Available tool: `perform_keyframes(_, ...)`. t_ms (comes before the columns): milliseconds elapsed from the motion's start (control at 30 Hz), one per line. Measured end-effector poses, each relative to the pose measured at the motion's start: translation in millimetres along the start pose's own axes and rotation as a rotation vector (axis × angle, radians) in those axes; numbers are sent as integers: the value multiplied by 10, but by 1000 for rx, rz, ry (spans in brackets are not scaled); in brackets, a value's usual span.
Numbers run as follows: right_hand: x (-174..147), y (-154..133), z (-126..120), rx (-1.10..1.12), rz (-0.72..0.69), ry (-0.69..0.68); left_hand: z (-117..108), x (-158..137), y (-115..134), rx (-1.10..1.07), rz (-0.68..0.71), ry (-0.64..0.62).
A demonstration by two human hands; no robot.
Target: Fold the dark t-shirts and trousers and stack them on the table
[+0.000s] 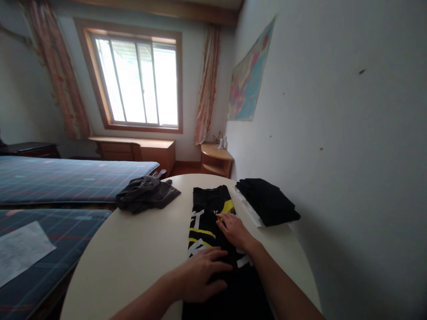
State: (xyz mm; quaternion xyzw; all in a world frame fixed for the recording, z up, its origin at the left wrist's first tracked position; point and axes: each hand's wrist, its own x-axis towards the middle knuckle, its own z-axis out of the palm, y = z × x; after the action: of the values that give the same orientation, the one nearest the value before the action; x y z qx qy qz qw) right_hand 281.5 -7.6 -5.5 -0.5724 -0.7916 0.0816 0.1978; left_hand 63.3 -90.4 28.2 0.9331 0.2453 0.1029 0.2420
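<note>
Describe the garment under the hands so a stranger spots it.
Find the round table by the wall. Below the left hand and right hand lies a black garment. Yellow and white print distinguishes it from the crumpled cloth and black stack alongside.

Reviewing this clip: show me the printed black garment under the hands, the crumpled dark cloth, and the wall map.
Printed black garment [223, 240]: head view, plain fabric near its middle.
Crumpled dark cloth [144, 194]: head view, middle of the heap.
Wall map [248, 82]: head view, central printed area.

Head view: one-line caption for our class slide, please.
Left hand and right hand over a printed black garment, beside folded black cloth, on a white table.
</note>
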Motion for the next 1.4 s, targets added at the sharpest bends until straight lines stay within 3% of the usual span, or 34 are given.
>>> perform_keyframes(100, 193, -22, 5, -7, 30, 44, 11, 78, -282, 157, -164, 212)
perform_keyframes(200, 514, -46, 31, -4, 51, 25, 91, 134, -579, 259, -291, 318)
perform_keyframes(333, 1035, -98, 115, -8, 47, -11, 169, 154, -707, 277, -410, 260)
perform_keyframes(500, 1580, -148, 290, -29, 33, -50, 132, 152, -616, 261, -440, 201)
perform_keyframes(633, 1840, -147, 448, -55, 53, -81, 116, 155, -615, 244, -450, 187)
perform_keyframes(1000, 2183, -186, 607, -110, 68, -103, 129, 156, -639, 195, -462, 181)
perform_keyframes(1267, 2011, -208, 590, -153, 71, -58, 79, 167, -580, 184, -489, 164)
perform_keyframes(1400, 1951, -297, 489, -154, -25, -53, 74, 167, -559, 185, -489, 166)
